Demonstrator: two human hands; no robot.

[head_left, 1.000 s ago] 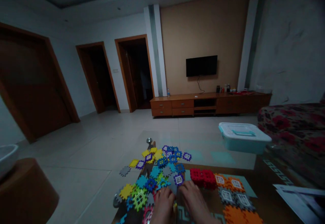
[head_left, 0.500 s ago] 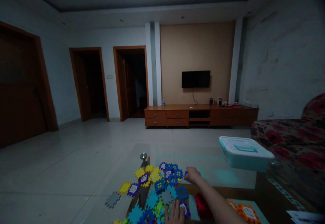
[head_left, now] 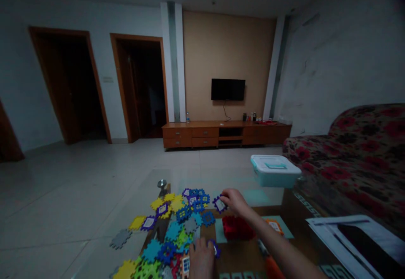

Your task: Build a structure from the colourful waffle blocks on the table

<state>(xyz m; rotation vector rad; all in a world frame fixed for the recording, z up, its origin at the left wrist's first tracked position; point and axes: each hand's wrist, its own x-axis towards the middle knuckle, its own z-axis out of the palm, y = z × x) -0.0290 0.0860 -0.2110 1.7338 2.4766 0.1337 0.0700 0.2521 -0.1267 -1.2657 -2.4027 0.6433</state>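
My right hand (head_left: 234, 201) pinches a purple square interlocking tile (head_left: 220, 203) with a pale printed centre, just to the right of the pile on the glass table. My left hand (head_left: 201, 257) lies at the near side of the pile with its fingers stretched out. Beside its fingertips is another purple tile (head_left: 216, 248), partly hidden by the hand. The pile holds several toothed tiles: blue window-shaped ones (head_left: 182, 214), yellow ones (head_left: 177, 204), light blue ones (head_left: 153, 250), green ones (head_left: 183, 238) and a grey one (head_left: 120, 239). Red tiles (head_left: 236, 227) sit stacked beneath my right forearm.
A lidded turquoise box (head_left: 275, 177) stands at the table's far right. Papers with a dark object (head_left: 373, 245) lie at the right, and an orange tile (head_left: 274, 226) lies past my right forearm. Beyond are a flowered sofa (head_left: 354, 161) and a TV cabinet (head_left: 202, 137).
The view has turned right and tipped down slightly. My right hand has drawn the purple tile away from the pile, so it shows more fully. My left hand stays by the near tiles.
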